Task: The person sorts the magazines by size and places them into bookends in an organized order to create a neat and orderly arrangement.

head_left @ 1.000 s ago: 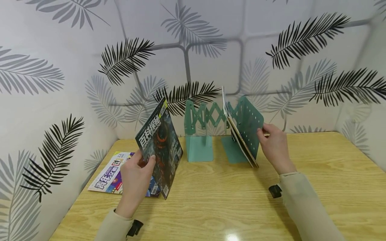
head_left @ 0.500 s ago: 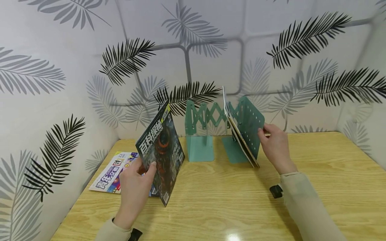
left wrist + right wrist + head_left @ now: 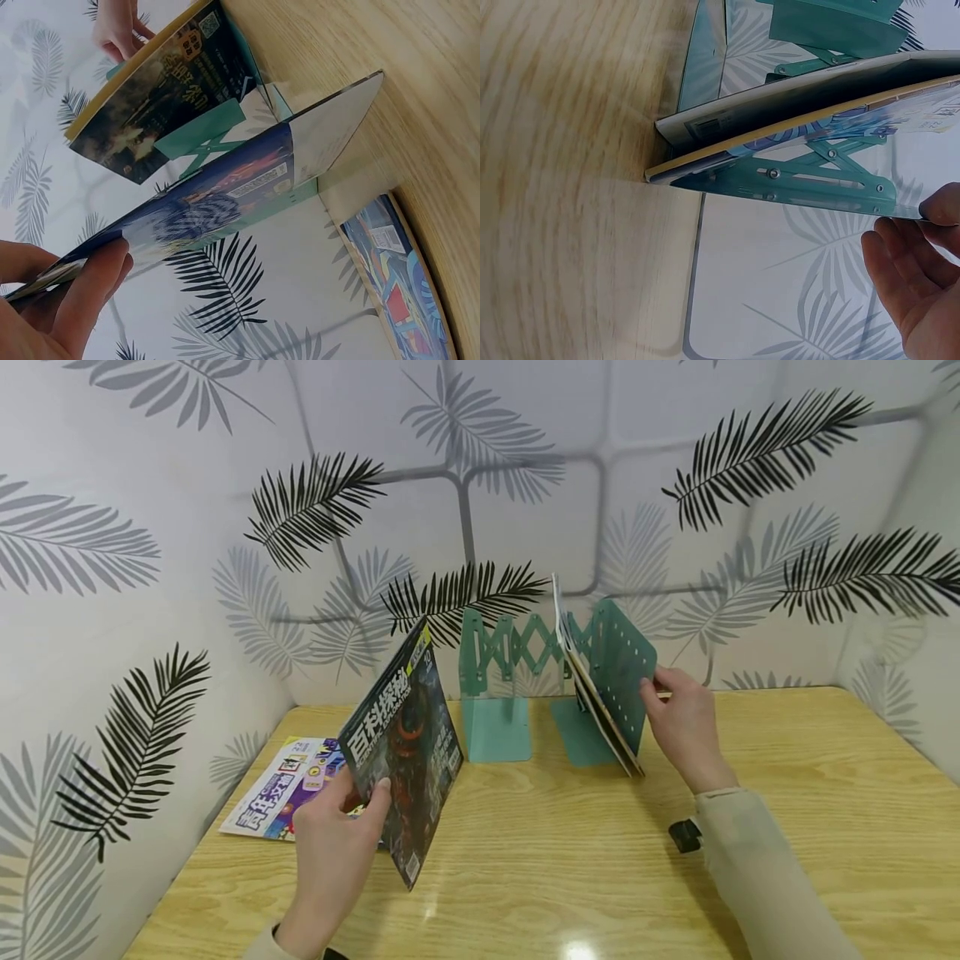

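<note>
My left hand [image 3: 337, 847] grips the left edge of a dark magazine [image 3: 423, 760] with white Chinese lettering, thumb on the cover. It stands tilted over the table, left of a teal expandable bookend [image 3: 498, 731]. In the left wrist view, fingers [image 3: 94, 292] pinch the magazine's edge, and its blue back cover [image 3: 225, 199] shows. My right hand [image 3: 684, 722] pinches the outer edge of the bookend's perforated right end plate [image 3: 618, 664]. Inside that plate lean a couple of magazines [image 3: 588, 697], tops tipped left; the right wrist view shows their lower edges [image 3: 705, 154] on the table.
Colourful magazines [image 3: 266, 793] lie flat on the table's left side, partly hidden by my left hand and the dark magazine. A leaf-patterned wall covering [image 3: 525, 518] rises behind the wooden table [image 3: 570, 852]. The bookend's lattice [image 3: 534, 647] spans its two plates.
My left hand has drawn the dark magazine slightly down towards me, and more of its front cover faces the head camera. My right hand, the bookend and the leaning magazines stay in place.
</note>
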A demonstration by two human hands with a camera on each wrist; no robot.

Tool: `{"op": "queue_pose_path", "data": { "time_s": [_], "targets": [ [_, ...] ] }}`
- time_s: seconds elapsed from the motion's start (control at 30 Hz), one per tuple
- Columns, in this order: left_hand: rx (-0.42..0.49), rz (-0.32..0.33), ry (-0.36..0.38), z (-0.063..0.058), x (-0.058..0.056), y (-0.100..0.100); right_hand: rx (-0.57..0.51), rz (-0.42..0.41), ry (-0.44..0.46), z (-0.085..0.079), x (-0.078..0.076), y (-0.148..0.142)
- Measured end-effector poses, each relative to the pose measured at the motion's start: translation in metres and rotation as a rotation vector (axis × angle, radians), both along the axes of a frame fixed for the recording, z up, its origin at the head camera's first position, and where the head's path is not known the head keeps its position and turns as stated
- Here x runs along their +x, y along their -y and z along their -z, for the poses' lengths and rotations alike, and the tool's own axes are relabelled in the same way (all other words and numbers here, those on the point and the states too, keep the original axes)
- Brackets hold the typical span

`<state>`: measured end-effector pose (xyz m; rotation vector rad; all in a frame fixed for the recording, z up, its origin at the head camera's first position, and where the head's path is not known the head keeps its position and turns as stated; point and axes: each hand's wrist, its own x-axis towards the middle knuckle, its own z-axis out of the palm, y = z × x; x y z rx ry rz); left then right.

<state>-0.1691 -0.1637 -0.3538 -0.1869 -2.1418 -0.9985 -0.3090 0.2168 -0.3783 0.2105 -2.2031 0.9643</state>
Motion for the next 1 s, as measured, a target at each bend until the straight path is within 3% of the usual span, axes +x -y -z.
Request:
{"op": "queue_pose_path", "data": {
  "time_s": [0.17, 0.53, 1.0],
  "targets": [
    [-0.018, 0.018, 0.001, -0.001, 0.005, -0.004, -0.008, 0.000, 0.010, 0.001, -0.001, 0.000],
    [0.061, 0.022, 0.043, -0.001, 0.015, -0.009, -0.011, 0.002, 0.000, -0.001, -0.002, -0.001],
    [0.125, 0.101, 0.058, 0.001, 0.020, -0.020, -0.020, 0.003, 0.023, 0.001, 0.000, -0.002]
  ]
}}
